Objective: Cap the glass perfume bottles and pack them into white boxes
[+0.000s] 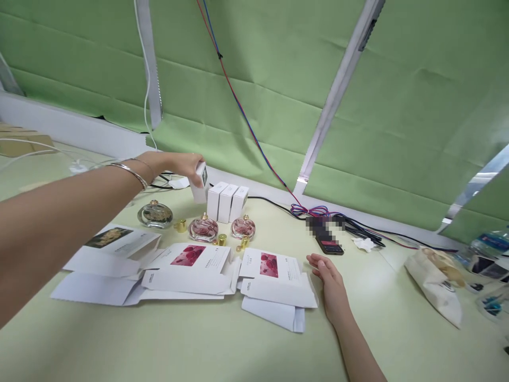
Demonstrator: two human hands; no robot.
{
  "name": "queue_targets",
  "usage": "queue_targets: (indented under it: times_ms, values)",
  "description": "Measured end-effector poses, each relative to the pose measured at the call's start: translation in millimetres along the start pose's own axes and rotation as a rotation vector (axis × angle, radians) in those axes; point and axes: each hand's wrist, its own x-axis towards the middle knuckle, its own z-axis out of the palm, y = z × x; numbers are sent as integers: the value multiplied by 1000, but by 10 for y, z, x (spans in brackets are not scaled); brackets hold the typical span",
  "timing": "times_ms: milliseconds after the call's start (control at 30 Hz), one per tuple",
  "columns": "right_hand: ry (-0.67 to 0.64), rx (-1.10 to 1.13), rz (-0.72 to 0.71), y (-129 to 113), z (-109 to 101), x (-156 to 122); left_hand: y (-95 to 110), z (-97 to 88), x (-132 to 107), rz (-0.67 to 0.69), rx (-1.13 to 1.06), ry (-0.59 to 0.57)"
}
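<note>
My left hand reaches far across the table and grips a small white box from above, at the left end of a row of three upright white boxes. My right hand lies flat on the table with fingers stretched out, holding nothing, just right of a flattened white carton. In front of the boxes stand three round perfume bottles: a dark one and two pink ones, with small gold caps beside them. More flattened cartons lie nearer me.
A phone and a bundle of cables lie at the back, right of the boxes. A cloth bag and water bottles sit at the far right. A green curtain wall closes off the back of the pale green table.
</note>
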Motion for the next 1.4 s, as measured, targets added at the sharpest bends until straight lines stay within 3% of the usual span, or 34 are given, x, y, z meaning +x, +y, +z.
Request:
queue_targets:
  times_ms: [167, 267, 367, 500, 567, 667, 833, 1000, 1100, 1167, 1200, 1267, 1400]
  values:
    - [16, 22, -16, -10, 17, -24, 404, -691, -233, 91, 45, 19]
    - [21, 29, -23, 4, 19, -30, 872, -877, -672, 138, -6, 46]
    - [34, 36, -36, 40, 11, -24, 1391, -683, -1363, 150, -189, 48]
    - [64, 34, -60, 83, -4, -21, 1939, -71, -2260, 186, -390, -45]
    - [75, 17, -78, 88, -6, -35, 2133, 187, -2530, 100, -456, -105]
    - [84, -33, -113, 66, -1, -86, 2344, 383, -2682, -9, -515, -95]
    - [171, -151, -228, -89, -4, -249, 2459, 529, -2670, -108, -726, -4]
    - [218, -185, -503, -395, 108, -596, 2272, 766, -2732, -136, -1175, -56]
    - [14, -196, -607, -609, 308, -930, 2109, 858, -2750, 5, -1409, -107]
    - [-293, -292, -653, -755, 450, -1166, 2029, 883, -2751, 54, -1453, -164]
    - [-384, -346, -656, -825, 510, -1276, 2006, 888, -2751, 60, -1440, -183]
    - [-440, -439, -640, -946, 593, -1464, 2000, 892, -2754, 67, -1384, -197]
    - [-388, -626, -569, -1077, 625, -1676, 2116, 918, -2765, 53, -1328, -179]
